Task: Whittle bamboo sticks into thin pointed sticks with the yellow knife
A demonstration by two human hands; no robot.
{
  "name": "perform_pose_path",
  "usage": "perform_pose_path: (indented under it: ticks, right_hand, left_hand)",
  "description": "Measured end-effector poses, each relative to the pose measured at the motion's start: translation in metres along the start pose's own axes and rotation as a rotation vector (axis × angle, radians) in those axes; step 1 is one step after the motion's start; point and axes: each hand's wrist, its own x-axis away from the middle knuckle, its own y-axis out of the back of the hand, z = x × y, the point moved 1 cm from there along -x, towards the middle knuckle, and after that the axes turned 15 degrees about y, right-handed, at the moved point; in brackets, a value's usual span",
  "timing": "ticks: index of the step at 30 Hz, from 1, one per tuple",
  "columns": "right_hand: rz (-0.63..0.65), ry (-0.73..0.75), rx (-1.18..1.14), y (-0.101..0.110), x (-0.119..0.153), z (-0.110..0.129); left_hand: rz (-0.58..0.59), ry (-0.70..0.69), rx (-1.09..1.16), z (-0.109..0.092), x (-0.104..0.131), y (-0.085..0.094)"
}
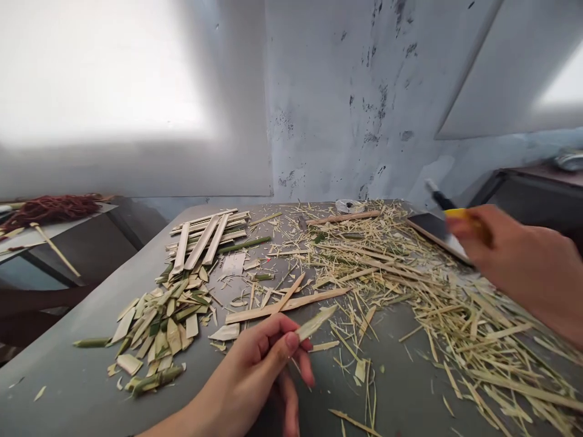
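Note:
At the front middle, my left hand (268,358) pinches a pale, pointed sliver (316,323) between thumb and fingers, its tip pointing up and to the right. My right hand (523,255), slightly blurred, is raised over the right side of the table. It is closed round a cutter-like tool with a yellow and black handle (455,212); the tool points up and left, away from the sliver. Beyond my left hand lie a long flat wooden strip (291,306) and a shorter one crossing it.
Small cut pieces (168,328) are heaped at left, below stacked pale strips (200,240). Shavings (478,346) cover the right side. A dark flat object (437,233) lies near my right hand, and a tape roll (350,206) near the wall.

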Motion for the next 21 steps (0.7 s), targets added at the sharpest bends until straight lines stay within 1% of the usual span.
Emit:
perform_pose_path:
  ticks: [1, 2, 4, 5, 6, 8, 9, 11, 13, 16, 18, 21]
  right_hand:
    - [-0.019, -0.043, 0.035, 0.009, -0.004, -0.008]
    - [-0.053, -0.109, 0.054, 0.016, -0.006, -0.011]
    - [-0.073, -0.169, 0.025, 0.023, -0.007, -0.003]
    - [-0.063, -0.164, 0.001, 0.021, -0.006, 0.003]
    - [-0.037, -0.115, -0.026, 0.016, -0.004, 0.01]
    - [0.04, 0.064, -0.066, -0.002, 0.003, 0.02]
    - [0.08, 0.164, -0.086, -0.013, 0.007, 0.023]
    - [0.15, 0.301, -0.121, -0.034, 0.016, 0.026]
    - [0.197, 0.355, -0.139, -0.048, 0.023, 0.028]
    - [0.226, 0.387, -0.134, -0.057, 0.026, 0.035]
    - [0.226, 0.395, -0.123, -0.058, 0.026, 0.04]
    - [0.225, 0.411, -0.115, -0.059, 0.026, 0.045]
  left_hand:
    - [0.013, -0.001, 0.004, 0.001, -0.002, 0.0]
    - [0.021, -0.006, 0.01, 0.002, -0.004, 0.001]
    - [0.028, -0.031, 0.015, 0.002, -0.008, 0.002]
    - [0.026, -0.045, 0.015, 0.003, -0.01, 0.002]
    - [0.019, -0.058, 0.016, 0.003, -0.011, 0.002]
    - [0.017, -0.079, 0.009, 0.002, -0.011, 0.003]
    - [0.025, -0.088, 0.003, 0.003, -0.011, 0.003]
    - [0.052, -0.112, -0.017, 0.003, -0.009, 0.003]
    - [0.086, -0.147, -0.039, 0.003, -0.006, 0.004]
    - [0.106, -0.192, -0.073, 0.003, -0.003, 0.006]
    - [0.088, -0.206, -0.096, 0.003, -0.004, 0.008]
    - [0.012, -0.237, -0.119, 0.002, -0.006, 0.009]
